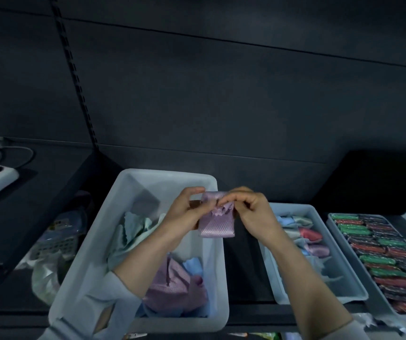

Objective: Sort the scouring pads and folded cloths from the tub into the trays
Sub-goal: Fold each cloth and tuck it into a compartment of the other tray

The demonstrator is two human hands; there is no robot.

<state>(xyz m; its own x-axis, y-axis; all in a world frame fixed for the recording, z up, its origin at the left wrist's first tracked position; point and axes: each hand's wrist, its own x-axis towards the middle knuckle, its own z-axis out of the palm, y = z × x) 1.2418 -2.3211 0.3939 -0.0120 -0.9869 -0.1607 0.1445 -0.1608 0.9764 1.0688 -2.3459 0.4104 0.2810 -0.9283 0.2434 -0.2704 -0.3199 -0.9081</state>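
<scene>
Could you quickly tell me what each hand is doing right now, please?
Left hand: grip closed on the lilac cloth.
Right hand: grip closed on the same lilac cloth, at its top edge.

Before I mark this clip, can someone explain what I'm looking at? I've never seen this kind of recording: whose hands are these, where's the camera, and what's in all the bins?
There is no machine here. The single picture comes from a camera worn on a person's head, looking forward and down at their two bare hands. The left hand and right hand together hold a lilac cloth, apparently folding it, above a large pale tub. In the tub lie loose cloths: a mint one, a purple one and a blue one. To the right stands a grey tray with folded cloths already in it, then another tray packed with green, red and dark scouring pads. All rest on a dark shelf.
</scene>
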